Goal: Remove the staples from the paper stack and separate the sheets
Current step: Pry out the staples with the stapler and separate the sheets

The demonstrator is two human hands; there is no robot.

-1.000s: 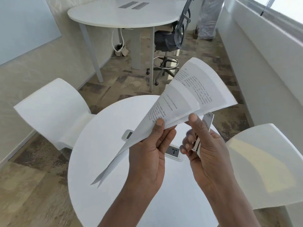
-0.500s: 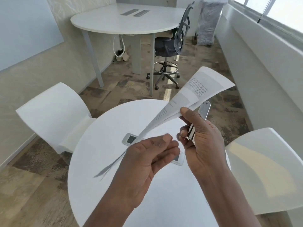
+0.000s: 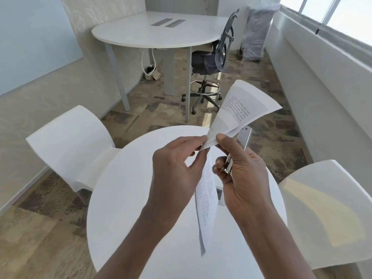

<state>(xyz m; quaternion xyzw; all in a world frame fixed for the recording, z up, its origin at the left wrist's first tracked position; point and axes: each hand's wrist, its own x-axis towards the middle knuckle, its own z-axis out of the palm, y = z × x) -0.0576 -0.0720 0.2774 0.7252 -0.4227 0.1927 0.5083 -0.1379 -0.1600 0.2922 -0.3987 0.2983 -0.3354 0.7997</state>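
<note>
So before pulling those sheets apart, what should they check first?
1. Left hand pinching the paper corner: ok.
2. Right hand gripping the upper sheet by thumb: ok.
3. Metal tool secure in right hand: ok.
4. Staple already out: cannot tell, corner hidden by fingers.
5. Lower sheet hanging free above table: ok.

Small office nook. Round white tabletop (image 3: 124, 198) directly below me, one white moulded chair (image 3: 68, 141) to my left, another (image 3: 330, 214) to my right. Mottled brown-and-tan carpet floor (image 3: 40, 234). Beyond, a larger white table (image 3: 141, 35) with a dark mesh office chair (image 3: 213, 63) beside it. Pale textured wall (image 3: 40, 93) on the left; bright windows (image 3: 342, 19) along the right above a white ledge.
</note>
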